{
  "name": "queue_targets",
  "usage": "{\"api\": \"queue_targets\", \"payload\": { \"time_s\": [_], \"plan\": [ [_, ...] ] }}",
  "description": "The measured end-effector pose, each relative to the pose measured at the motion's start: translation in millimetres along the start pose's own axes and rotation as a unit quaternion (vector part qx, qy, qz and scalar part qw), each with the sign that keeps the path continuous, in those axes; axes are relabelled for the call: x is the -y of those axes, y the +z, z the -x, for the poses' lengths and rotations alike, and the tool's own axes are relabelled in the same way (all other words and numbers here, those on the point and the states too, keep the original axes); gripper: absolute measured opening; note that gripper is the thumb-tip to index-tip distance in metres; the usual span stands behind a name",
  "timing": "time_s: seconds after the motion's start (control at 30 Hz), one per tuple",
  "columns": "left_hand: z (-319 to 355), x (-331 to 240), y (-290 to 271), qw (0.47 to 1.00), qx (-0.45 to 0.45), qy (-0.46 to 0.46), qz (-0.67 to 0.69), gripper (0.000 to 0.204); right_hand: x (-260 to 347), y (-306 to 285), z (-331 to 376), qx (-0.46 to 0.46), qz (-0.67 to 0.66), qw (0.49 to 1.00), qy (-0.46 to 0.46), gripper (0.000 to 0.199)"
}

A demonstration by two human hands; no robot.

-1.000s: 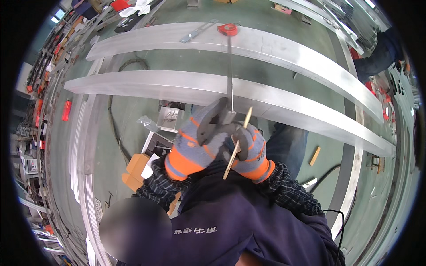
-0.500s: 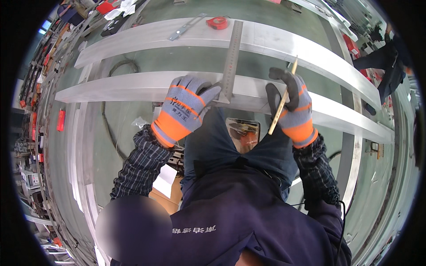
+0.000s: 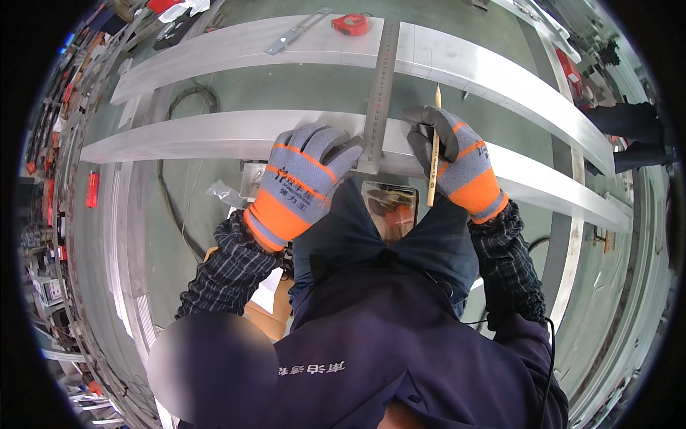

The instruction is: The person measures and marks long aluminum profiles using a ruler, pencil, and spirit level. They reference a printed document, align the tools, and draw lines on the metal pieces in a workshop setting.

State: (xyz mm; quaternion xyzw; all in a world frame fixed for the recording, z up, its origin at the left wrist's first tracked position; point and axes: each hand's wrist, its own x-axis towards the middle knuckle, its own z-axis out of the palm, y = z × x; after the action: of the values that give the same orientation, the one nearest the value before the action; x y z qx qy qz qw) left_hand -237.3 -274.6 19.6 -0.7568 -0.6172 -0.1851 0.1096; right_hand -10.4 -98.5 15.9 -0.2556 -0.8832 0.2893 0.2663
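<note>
A steel ruler [image 3: 379, 93] lies across two long aluminium beams, its long axis running away from the worker, its far end on the far beam [image 3: 214, 46] and its near end on the near beam [image 3: 179, 136]. The gloved left hand [image 3: 304, 182] presses flat, fingers spread, on the near beam, fingertips against the ruler's lower end, which they partly cover. The gloved right hand [image 3: 457, 164] is closed round a yellow pencil [image 3: 434, 146], held upright just right of the ruler, tip pointing away. A red tape measure [image 3: 351, 24] and a flat metal bar [image 3: 296, 31] rest on the far beam. The ruler's markings are too small to make out.
</note>
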Motion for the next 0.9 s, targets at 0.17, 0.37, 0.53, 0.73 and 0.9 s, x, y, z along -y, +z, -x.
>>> {"api": "queue_targets", "payload": {
  "time_s": [0.17, 0.37, 0.53, 0.73, 0.9],
  "plan": [
    [-2, 3, 4, 1.000, -0.006, 0.001, -0.008, 0.047, 10, -1, -2, 0.013, -0.107, 0.993, 0.049, 0.034],
    [-5, 5, 3, 0.999, 0.008, 0.022, -0.040, 0.044, -7, 2, 1, -0.033, -0.186, 0.982, -0.014, 0.033],
    [-4, 5, 6, 0.999, 0.012, 0.023, -0.038, 0.045, -10, 4, 0, -0.043, -0.170, 0.985, -0.003, 0.025],
    [-4, 5, 4, 0.999, 0.006, 0.023, -0.033, 0.046, -12, 6, 1, -0.058, -0.199, 0.978, 0.016, 0.037],
    [-5, 4, 4, 0.999, 0.010, 0.010, -0.029, 0.060, 24, -3, 11, -0.075, -0.198, 0.975, 0.065, 0.037]
  ]
}}
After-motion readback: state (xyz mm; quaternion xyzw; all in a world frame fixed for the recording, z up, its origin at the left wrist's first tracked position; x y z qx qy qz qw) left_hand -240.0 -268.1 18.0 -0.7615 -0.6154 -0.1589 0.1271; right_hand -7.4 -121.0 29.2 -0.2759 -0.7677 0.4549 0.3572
